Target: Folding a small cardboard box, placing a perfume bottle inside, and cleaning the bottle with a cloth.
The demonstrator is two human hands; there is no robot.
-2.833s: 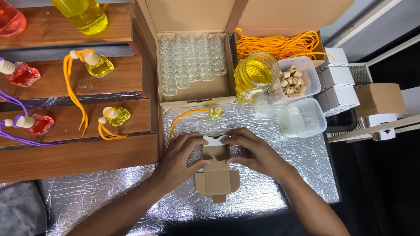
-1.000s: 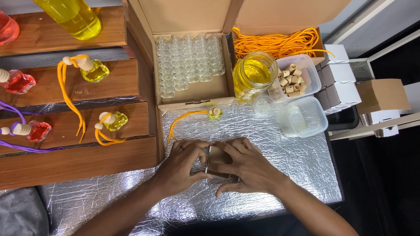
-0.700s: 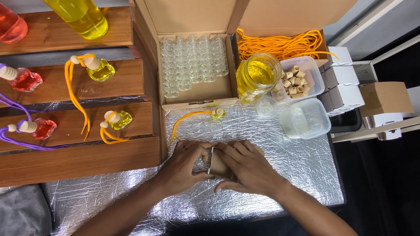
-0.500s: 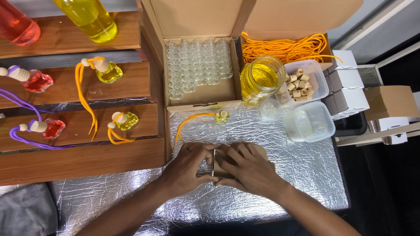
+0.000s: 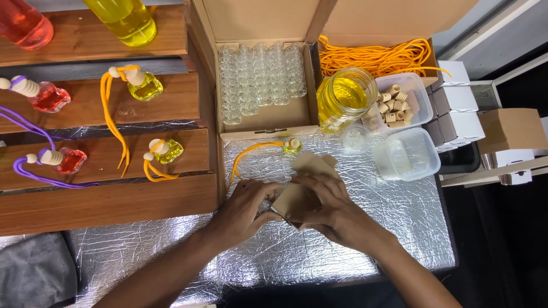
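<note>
Both hands gripped 1 small kraft cardboard box [image 5: 297,197] on the foil-covered table [image 5: 399,228]: left hand [image 5: 245,208] pinched its left edge, right hand [image 5: 334,211] clasped its body. Judged light, thin-walled and crushable; best held by folded edges.

my right hand [image 5: 337,214] covers much of the small cardboard box [image 5: 294,197], so i can't tell how its lower flaps sit. the red bottle [image 5: 25,23] and big yellow bottle [image 5: 125,20] are cut off by the top edge.
</note>
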